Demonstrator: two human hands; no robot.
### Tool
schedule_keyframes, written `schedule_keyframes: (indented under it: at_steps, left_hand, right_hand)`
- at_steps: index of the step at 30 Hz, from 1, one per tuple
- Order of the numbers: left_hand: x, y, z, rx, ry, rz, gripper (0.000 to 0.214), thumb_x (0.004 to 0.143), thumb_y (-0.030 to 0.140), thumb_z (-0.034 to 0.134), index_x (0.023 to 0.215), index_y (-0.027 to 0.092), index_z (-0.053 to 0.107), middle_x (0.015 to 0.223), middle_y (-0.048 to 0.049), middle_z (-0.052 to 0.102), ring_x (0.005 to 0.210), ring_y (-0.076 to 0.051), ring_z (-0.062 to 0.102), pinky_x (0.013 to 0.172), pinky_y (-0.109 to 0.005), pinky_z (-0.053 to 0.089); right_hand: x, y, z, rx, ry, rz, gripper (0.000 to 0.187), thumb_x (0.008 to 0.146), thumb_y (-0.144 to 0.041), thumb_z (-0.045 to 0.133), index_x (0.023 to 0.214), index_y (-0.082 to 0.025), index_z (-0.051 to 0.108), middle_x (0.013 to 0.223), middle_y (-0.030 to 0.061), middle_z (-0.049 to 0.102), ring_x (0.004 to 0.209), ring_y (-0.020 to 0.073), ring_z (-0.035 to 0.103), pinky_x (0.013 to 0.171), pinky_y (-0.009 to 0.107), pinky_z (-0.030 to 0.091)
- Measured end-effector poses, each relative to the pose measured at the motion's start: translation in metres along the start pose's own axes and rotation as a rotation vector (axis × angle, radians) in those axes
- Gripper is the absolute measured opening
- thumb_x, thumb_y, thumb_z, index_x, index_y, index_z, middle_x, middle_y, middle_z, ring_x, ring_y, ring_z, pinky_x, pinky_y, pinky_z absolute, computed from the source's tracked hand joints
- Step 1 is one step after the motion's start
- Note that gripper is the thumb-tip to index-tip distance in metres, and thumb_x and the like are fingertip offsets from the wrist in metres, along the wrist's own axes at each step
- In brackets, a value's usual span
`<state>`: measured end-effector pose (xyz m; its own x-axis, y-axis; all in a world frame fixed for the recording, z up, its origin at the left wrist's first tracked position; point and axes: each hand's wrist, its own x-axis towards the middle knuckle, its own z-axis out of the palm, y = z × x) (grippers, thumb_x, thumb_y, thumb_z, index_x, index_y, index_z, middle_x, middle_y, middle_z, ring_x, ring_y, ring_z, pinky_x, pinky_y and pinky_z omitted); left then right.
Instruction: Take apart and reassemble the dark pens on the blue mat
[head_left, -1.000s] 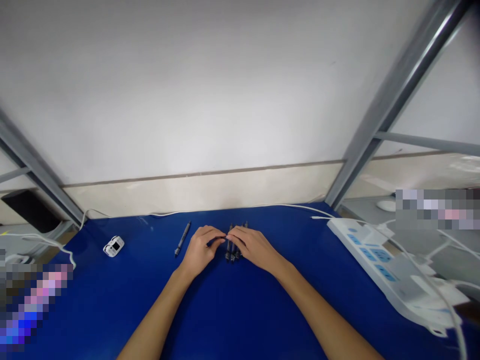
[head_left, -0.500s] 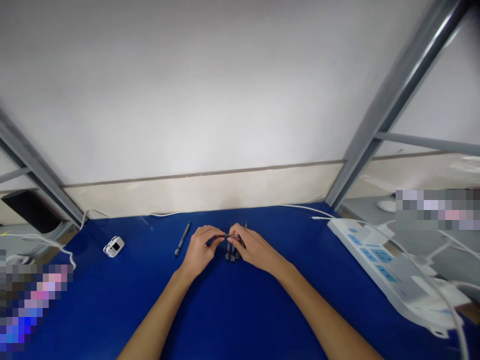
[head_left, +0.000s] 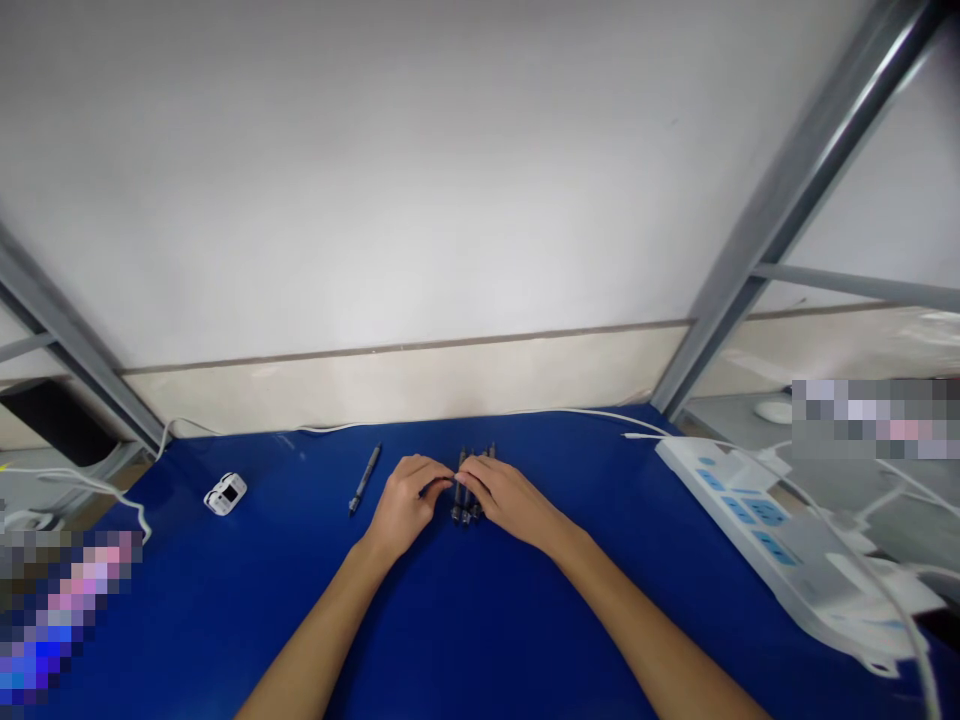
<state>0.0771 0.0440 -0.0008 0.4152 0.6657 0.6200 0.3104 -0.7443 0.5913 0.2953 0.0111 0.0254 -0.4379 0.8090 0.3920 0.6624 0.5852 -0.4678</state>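
Note:
My left hand (head_left: pixel 405 503) is closed, its thumb and fingers pinching a dark pen that lies mostly hidden in the grip. Fingertips of my right hand (head_left: pixel 510 500) close on the same pen from the other side, so both hands meet. Beneath and beside the right hand, several dark pens (head_left: pixel 457 505) lie side by side on the blue table (head_left: pixel 480 620), partly covered by its fingers. Left of my left hand, a single grey-black pen (head_left: pixel 365 480) rests alone at a slant.
A small white device (head_left: pixel 225 494) with a dark screen lies at the left. On the right is a white power strip (head_left: pixel 739 530) with blue sockets and cables. A white cable (head_left: pixel 585 411) runs along the wall. Grey metal posts (head_left: pixel 750 280) flank the table.
My hands have drawn closer, their fingertips now meeting where a stretch of the pen showed between them. The right hand's fingers are lower. The pens on the table stay put.

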Motion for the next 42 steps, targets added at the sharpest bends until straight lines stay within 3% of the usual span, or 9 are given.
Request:
schedule_keyframes:
  at_steps: [5, 12, 16, 19, 22, 26, 31, 36, 42]
  left_hand:
    - [0.0, -0.002, 0.003, 0.03, 0.004, 0.028, 0.021, 0.099, 0.026, 0.06, 0.11, 0.03, 0.078, 0.103, -0.0083, 0.077, 0.096, -0.028, 0.069, 0.091, -0.045, 0.05]
    - [-0.001, -0.011, 0.008, 0.074, 0.069, 0.003, 0.019, 0.099, 0.028, 0.062, 0.112, 0.027, 0.076, 0.127, -0.0101, 0.07, 0.108, -0.026, 0.069, 0.096, -0.044, 0.055]
    - [0.0, -0.008, 0.007, 0.241, 0.052, 0.011, 0.014, 0.1, 0.028, 0.063, 0.109, 0.025, 0.074, 0.109, -0.0063, 0.076, 0.101, -0.025, 0.07, 0.093, -0.044, 0.054]
    - [0.001, -0.004, 0.005, 0.31, 0.036, 0.038, 0.012, 0.1, 0.027, 0.063, 0.107, 0.025, 0.073, 0.101, -0.0051, 0.078, 0.094, -0.024, 0.071, 0.09, -0.043, 0.052]
    - [0.002, -0.001, 0.005, 0.329, 0.025, 0.058, 0.011, 0.1, 0.024, 0.063, 0.105, 0.024, 0.072, 0.101, -0.0048, 0.078, 0.093, -0.024, 0.072, 0.088, -0.042, 0.051]
    - [0.003, -0.001, 0.007, 0.321, 0.024, 0.065, 0.011, 0.101, 0.022, 0.061, 0.104, 0.023, 0.071, 0.101, -0.0044, 0.078, 0.094, -0.023, 0.071, 0.087, -0.041, 0.05]
    - [0.003, 0.0, 0.006, 0.29, 0.034, 0.073, 0.012, 0.101, 0.024, 0.06, 0.105, 0.023, 0.071, 0.101, -0.0047, 0.079, 0.094, -0.023, 0.072, 0.088, -0.041, 0.049]
    - [0.003, 0.0, 0.004, 0.262, 0.053, 0.054, 0.013, 0.101, 0.025, 0.061, 0.107, 0.024, 0.073, 0.102, -0.0055, 0.079, 0.094, -0.024, 0.073, 0.087, -0.042, 0.05]
    - [0.003, 0.003, 0.003, 0.233, 0.067, 0.068, 0.014, 0.1, 0.029, 0.064, 0.109, 0.024, 0.074, 0.102, -0.0053, 0.08, 0.093, -0.024, 0.073, 0.088, -0.042, 0.051]
  right_hand:
    - [0.0, 0.002, 0.001, -0.028, 0.038, 0.008, 0.011, 0.106, -0.03, 0.052, 0.112, -0.024, 0.06, 0.103, 0.0062, 0.069, 0.094, 0.023, 0.065, 0.088, 0.037, 0.05]
    - [0.003, 0.006, -0.003, -0.128, 0.058, -0.076, 0.021, 0.109, -0.027, 0.043, 0.11, -0.025, 0.064, 0.109, 0.008, 0.069, 0.107, 0.0263, 0.065, 0.099, 0.044, 0.047]
    - [0.002, 0.006, -0.001, -0.096, 0.08, -0.052, 0.015, 0.106, -0.027, 0.051, 0.115, -0.026, 0.062, 0.111, 0.008, 0.069, 0.105, 0.026, 0.065, 0.096, 0.042, 0.049]
    - [0.002, 0.007, 0.0, -0.07, 0.071, -0.046, 0.016, 0.108, -0.027, 0.047, 0.107, -0.025, 0.063, 0.104, 0.0065, 0.069, 0.1, 0.0251, 0.066, 0.094, 0.041, 0.049]
    - [0.002, 0.008, 0.0, -0.06, 0.069, -0.043, 0.021, 0.109, -0.028, 0.045, 0.101, -0.025, 0.064, 0.101, 0.0064, 0.07, 0.099, 0.0253, 0.066, 0.096, 0.043, 0.048]
    - [0.001, 0.009, 0.0, -0.011, 0.065, 0.005, 0.014, 0.106, -0.033, 0.053, 0.111, -0.024, 0.063, 0.101, 0.0065, 0.069, 0.093, 0.0237, 0.065, 0.086, 0.038, 0.051]
    - [0.002, 0.01, 0.001, 0.013, 0.05, -0.04, 0.026, 0.109, -0.031, 0.045, 0.097, -0.024, 0.066, 0.096, 0.0063, 0.071, 0.094, 0.0244, 0.065, 0.091, 0.041, 0.048]
    - [0.003, 0.007, -0.003, 0.14, 0.132, 0.02, 0.021, 0.104, -0.038, 0.055, 0.116, -0.026, 0.068, 0.107, 0.007, 0.073, 0.098, 0.0246, 0.067, 0.088, 0.038, 0.051]
    - [0.007, 0.009, -0.004, 0.289, 0.135, 0.171, 0.038, 0.104, -0.048, 0.053, 0.081, -0.022, 0.069, 0.071, 0.0003, 0.067, 0.067, 0.0182, 0.063, 0.063, 0.03, 0.045]
